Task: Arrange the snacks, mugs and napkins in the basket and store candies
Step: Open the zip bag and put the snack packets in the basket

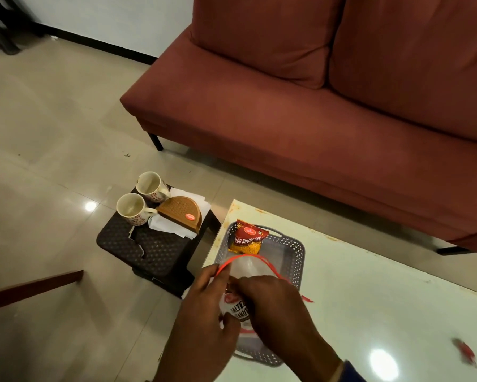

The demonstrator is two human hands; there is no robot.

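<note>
Both hands over the near half of the grey perforated basket (pixel 295 250). Left hand (pixel 204 307): fingers curled, pinching the red-edged rim of a clear zip bag (pixel 245 267) at its left side. Right hand (pixel 273 304): fingers closed at the bag's mouth, above a white-and-red peanut packet (pixel 238 310); whether the fingers actually grip that packet cannot be told, as the hand covers it.

Count, snacks: 2 packets. The peanut packet sits between the hands; one red-and-yellow bhujia sev packet (pixel 248 238) leans at the basket's far end.

Count, mugs: 2, white with red floral print, far one (pixel 151 186) and near one (pixel 132 208), both on a dark woven stool (pixel 146 244) left of the table, well apart from the basket. Same stool: 1 brown half-round napkin holder (pixel 180 213) lying on white napkins (pixel 171 226).

Basket stands at the left end of the white table (pixel 369 285), close to its left edge. One small red wrapper (pixel 464 352), blurred, near the right border. Table surface right of the basket is open. Maroon sofa (pixel 314 119) beyond the table.
</note>
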